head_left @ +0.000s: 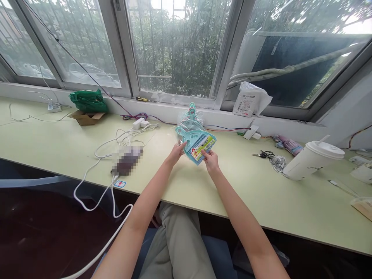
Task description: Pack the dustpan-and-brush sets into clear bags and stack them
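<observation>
A small teal dustpan set with a bright yellow, red and blue label is tilted above the table, its handle pointing to the upper left. My left hand grips its left edge, with the thumb on top. At its lower right corner, my right hand pinches the label side between thumb and fingers. Just behind it, a stack of similar teal dustpans in clear plastic wrap stands by the windowsill, partly hidden by the held one.
On the pale table, white cables and a blurred dark device lie left. A green bag sits in a cardboard box. To the right are keys, a white lidded cup and a tissue pack on the sill.
</observation>
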Action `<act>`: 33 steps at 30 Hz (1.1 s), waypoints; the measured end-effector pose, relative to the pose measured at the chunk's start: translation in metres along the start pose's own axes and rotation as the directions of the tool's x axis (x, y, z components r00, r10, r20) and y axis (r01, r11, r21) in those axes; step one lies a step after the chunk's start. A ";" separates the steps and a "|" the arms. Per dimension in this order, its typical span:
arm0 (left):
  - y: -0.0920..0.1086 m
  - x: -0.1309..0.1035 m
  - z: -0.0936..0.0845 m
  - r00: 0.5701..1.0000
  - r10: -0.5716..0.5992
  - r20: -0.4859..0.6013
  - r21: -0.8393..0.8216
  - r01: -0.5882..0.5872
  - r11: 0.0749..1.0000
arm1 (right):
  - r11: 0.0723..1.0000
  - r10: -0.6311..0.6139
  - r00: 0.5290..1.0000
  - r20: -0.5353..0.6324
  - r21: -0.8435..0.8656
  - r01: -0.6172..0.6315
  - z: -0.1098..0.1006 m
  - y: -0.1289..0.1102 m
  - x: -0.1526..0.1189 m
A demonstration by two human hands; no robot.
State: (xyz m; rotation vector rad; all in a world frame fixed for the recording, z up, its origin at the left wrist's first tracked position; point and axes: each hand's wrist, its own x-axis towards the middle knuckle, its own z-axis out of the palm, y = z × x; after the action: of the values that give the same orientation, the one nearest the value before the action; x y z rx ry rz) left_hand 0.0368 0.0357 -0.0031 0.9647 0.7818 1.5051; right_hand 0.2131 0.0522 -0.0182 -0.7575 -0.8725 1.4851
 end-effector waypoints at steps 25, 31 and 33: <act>-0.004 -0.010 0.028 0.999 -0.002 0.042 0.001 0.002 1.000 | 1.000 0.014 1.000 0.008 0.007 -0.014 0.002 -0.016 0.000; -0.008 -0.012 0.029 0.993 -0.052 0.107 0.108 0.041 0.993 | 0.996 -0.092 0.996 0.016 0.009 0.092 0.006 -0.022 -0.008; -0.010 -0.015 0.032 0.976 -0.112 0.188 0.142 0.086 0.986 | 0.993 -0.122 0.993 -0.002 -0.006 0.122 0.008 -0.025 -0.011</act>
State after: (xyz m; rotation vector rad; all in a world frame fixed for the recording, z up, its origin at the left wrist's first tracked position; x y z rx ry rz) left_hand 0.0707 0.0211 0.0006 1.1384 0.7838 1.2628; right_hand 0.2198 0.0416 0.0068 -0.6982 -0.9057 1.3738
